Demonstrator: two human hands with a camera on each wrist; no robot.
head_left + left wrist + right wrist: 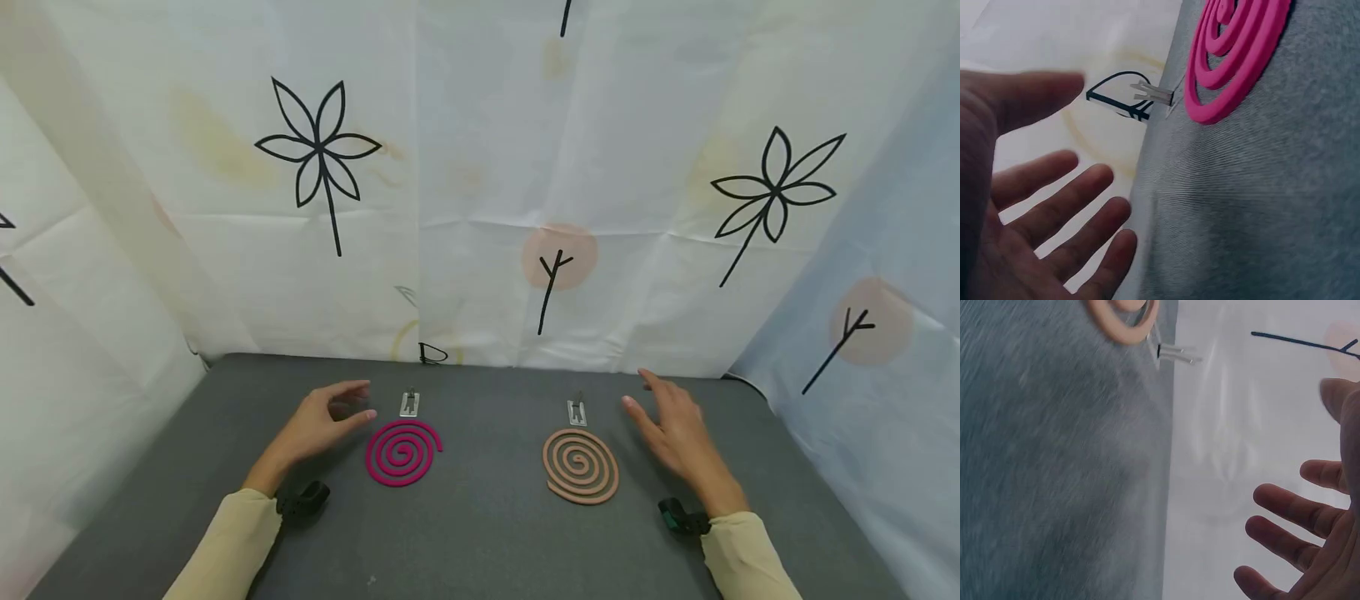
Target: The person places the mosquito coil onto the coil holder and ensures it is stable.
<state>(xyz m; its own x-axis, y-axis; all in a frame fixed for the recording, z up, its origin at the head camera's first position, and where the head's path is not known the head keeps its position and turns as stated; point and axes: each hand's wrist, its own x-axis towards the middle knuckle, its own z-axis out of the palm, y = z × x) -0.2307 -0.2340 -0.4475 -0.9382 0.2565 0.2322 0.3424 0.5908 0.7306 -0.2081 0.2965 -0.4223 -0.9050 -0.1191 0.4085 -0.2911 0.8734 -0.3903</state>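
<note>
A magenta mosquito coil (403, 452) lies flat on the grey table, and a tan mosquito coil (581, 467) lies to its right. Just behind each one is a small metal coil stand, the left stand (409, 405) and the right stand (577, 413), each with a prong sticking up. My left hand (318, 422) hovers at the left of the magenta coil, fingers spread and nothing held; its palm also shows in the left wrist view. To the right of the tan coil, my right hand (677, 429) is likewise empty, with fingers apart.
The grey table (480, 533) spans the foreground. Behind it hangs a white cloth (480, 167) printed with leaves and twigs, and cloth also flanks both sides. Each wrist wears a dark camera strap, such as the left wrist camera (303, 500).
</note>
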